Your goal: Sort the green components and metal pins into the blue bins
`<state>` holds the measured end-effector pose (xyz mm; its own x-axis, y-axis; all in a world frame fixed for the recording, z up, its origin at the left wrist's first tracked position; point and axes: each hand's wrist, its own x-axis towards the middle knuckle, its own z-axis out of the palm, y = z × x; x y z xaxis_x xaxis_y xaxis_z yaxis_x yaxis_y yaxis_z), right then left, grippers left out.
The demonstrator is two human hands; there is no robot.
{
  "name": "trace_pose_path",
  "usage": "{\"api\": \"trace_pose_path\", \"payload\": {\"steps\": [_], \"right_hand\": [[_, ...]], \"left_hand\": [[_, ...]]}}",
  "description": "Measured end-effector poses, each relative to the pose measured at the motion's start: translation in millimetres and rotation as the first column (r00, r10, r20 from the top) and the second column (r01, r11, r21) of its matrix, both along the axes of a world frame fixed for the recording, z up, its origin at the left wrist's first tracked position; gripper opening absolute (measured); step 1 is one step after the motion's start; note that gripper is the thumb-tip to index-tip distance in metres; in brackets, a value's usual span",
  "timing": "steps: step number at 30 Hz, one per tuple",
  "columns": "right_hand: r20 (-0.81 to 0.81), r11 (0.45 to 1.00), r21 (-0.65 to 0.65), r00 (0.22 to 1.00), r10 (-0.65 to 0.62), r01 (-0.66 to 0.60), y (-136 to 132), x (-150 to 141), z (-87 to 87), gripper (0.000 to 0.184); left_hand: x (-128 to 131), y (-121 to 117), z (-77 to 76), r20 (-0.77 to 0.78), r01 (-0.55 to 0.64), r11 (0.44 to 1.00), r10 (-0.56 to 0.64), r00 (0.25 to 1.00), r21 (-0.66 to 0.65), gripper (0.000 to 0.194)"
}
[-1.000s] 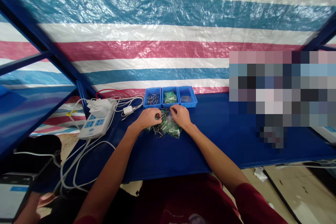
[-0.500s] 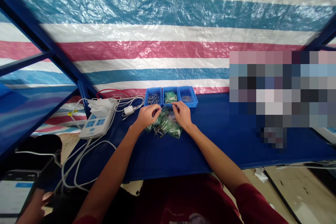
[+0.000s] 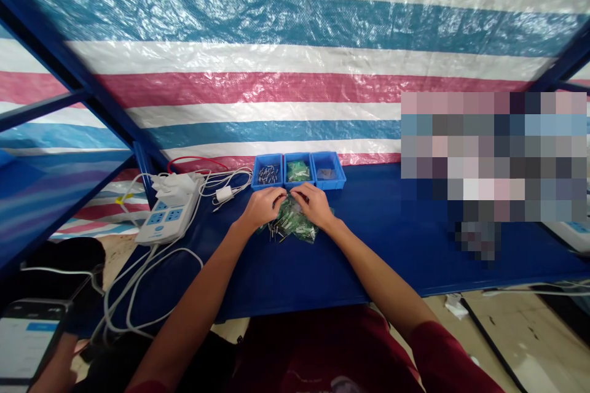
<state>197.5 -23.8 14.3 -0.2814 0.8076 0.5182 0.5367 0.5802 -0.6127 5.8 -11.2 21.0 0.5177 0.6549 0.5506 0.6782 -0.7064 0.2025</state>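
My left hand [image 3: 262, 206] and my right hand [image 3: 316, 204] meet over a heap of small green circuit boards and metal pins [image 3: 293, 225] on the blue table [image 3: 322, 264]. Both hands are curled, their fingertips pinched close together at the heap's far edge; what they pinch is too small to name. Just behind them stand three small blue bins: the left bin [image 3: 268, 173] holds metal pins, the middle bin [image 3: 299, 171] holds green boards, the right bin [image 3: 329, 170] holds a few small parts.
A white power strip [image 3: 168, 216] with plugs and white cables [image 3: 138, 282] lies left of the hands. A striped tarp [image 3: 295, 73] closes the back. Another person's hand with a phone [image 3: 27, 344] shows at the bottom left. A blurred patch covers the right.
Both hands shifted slightly over the heap; their fingertips have drawn closer together, now nearly touching at its far edge. Nothing else moved.
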Motion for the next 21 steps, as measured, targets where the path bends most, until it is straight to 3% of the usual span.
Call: {"api": "trace_pose_path", "payload": {"steps": [10,14,21], "right_hand": [[0.005,0.997,-0.042,0.997,-0.071,0.071,5.3,-0.3,-4.1,0.022],[0.019,0.995,-0.057,0.996,-0.085,0.086,4.8,-1.4,-3.9,0.025],[0.011,0.999,-0.02,0.999,-0.04,0.04,2.0,-2.4,-3.0,0.028]], "left_hand": [[5.2,-0.5,-3.6,0.258,-0.039,0.999,0.042,0.965,-0.018,0.024],[8.5,-1.6,-1.8,0.27,-0.032,0.999,0.039,0.962,-0.031,0.028],[9.6,-2.8,-1.8,0.235,-0.122,0.992,0.129,0.963,-0.043,0.037]]}}
